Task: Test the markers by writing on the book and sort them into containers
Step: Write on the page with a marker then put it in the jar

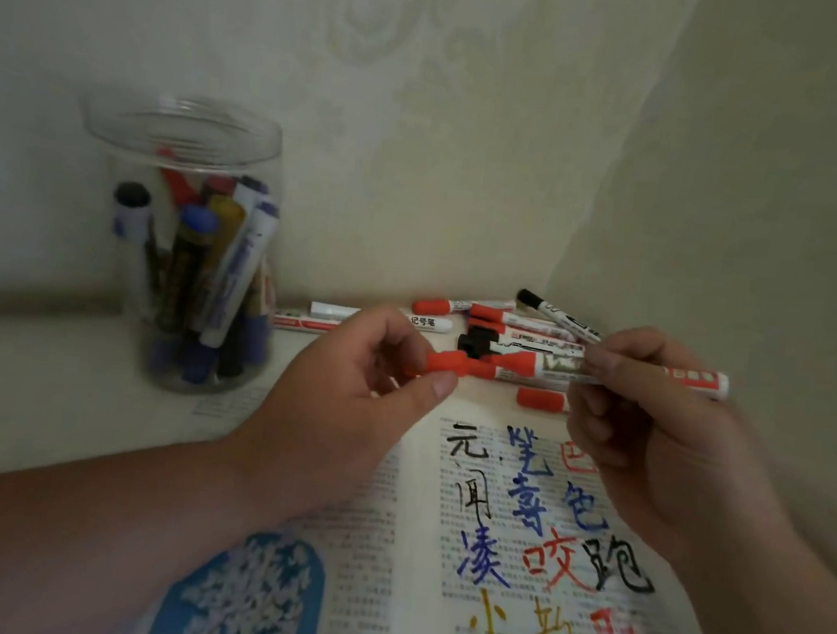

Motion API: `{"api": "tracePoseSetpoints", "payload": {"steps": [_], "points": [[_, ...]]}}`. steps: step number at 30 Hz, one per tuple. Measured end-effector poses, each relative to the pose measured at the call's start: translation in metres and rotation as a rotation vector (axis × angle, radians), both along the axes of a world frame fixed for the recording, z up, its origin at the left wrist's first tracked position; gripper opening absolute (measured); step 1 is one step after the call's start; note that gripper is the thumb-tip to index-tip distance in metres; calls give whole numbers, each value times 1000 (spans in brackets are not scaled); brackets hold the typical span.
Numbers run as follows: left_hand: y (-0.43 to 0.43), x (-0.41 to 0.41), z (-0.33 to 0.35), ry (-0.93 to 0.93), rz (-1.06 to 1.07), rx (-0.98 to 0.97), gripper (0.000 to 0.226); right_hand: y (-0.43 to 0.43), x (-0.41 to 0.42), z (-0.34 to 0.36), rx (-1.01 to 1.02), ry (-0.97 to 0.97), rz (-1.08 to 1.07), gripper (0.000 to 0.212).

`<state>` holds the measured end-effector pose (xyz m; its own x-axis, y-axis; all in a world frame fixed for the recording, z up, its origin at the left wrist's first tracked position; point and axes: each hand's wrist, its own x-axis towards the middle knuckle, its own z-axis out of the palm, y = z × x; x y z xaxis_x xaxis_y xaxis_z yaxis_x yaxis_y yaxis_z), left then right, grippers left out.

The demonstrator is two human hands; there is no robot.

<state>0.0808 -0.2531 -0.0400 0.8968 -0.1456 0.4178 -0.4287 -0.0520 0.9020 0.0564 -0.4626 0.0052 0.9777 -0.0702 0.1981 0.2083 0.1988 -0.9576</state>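
Left hand [347,386] pinching red cap [445,363], right hand [640,443] gripping red marker [698,383]; cap possibly slipping, nib risking inking fingers, book [361,595].

Pale embossed wallpaper [382,55] on back & rt walls, off-white tabletop [38,380] below.

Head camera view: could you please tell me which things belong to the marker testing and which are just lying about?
In the job: red marker in the right hand; red cap in the left hand; book with test writing; jar of markers; loose markers behind the book.
Lying about: only the wall and a blue patterned patch I cannot identify.
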Motion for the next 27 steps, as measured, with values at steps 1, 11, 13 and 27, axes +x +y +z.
{"api": "tracePoseSetpoints", "payload": {"steps": [1, 11, 13, 27], "points": [[0, 0, 0, -9, 1, 17, 22, -1, 0, -1, 4, 7, -3, 10], [3, -3, 0, -37, -14, 109, 20, 0, -2, -4, -33, 0, 82, 2], [3, -3, -1, -11, -47, 82, 24, -1, -2, -3, -17, -25, 134, 12], [1, 0, 5, 307, -192, -236, 29, 8, -13, -14, -886, -397, -84, 17]]}}
